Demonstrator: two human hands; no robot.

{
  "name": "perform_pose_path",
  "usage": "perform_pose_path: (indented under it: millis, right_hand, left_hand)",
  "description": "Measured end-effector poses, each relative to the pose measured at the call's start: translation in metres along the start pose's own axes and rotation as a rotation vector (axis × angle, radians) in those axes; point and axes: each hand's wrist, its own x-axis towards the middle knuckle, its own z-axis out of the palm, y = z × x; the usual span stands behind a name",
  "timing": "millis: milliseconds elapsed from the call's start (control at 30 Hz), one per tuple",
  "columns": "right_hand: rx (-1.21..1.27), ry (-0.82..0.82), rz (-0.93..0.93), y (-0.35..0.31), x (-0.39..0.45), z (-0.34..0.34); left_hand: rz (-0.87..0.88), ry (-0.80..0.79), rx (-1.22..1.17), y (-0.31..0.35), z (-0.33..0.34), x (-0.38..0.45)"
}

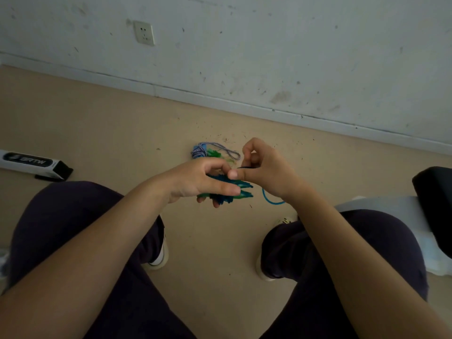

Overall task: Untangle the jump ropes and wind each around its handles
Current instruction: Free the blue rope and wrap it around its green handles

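Blue rope bundle (226, 189) between left hand (200, 178) and right hand (263, 171).

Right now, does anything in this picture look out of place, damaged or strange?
Small dark bits of debris lie scattered over the floor near the wall, which is scuffed and stained. On the floor, the striped rope has a loose loop sticking out of its bundle. Nothing looks broken.

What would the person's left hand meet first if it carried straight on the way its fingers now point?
Probably the right hand: the left hand, holding the blue rope bundle, points its fingers rightward at it, and they seem nearly touching, though depth is unclear.
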Motion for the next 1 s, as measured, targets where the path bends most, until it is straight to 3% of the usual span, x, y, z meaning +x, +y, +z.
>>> perform_pose_path:
  millis: [167,333,500,667,1000]
  right_hand:
    - [-0.009,-0.029,0.065,-0.007,-0.002,0.0]
    - [0.157,-0.102,0.061,-0.012,-0.007,0.002]
    - [0.112,-0.109,0.117,-0.004,-0.007,0.003]
    - [0.071,-0.11,0.124,0.001,-0.004,0.007]
    - [-0.108,-0.067,0.15,-0.002,-0.002,0.011]
  left_hand:
    - [0.066,0.119,-0.054,-0.001,0.003,0.002]
    - [0.17,0.228,-0.143,0.0,0.003,0.003]
    - [0.148,0.416,-0.318,-0.001,-0.001,0.006]
    - [0.134,0.36,-0.564,-0.001,-0.005,0.007]
    - [0.132,0.701,-0.437,-0.011,-0.012,0.019]
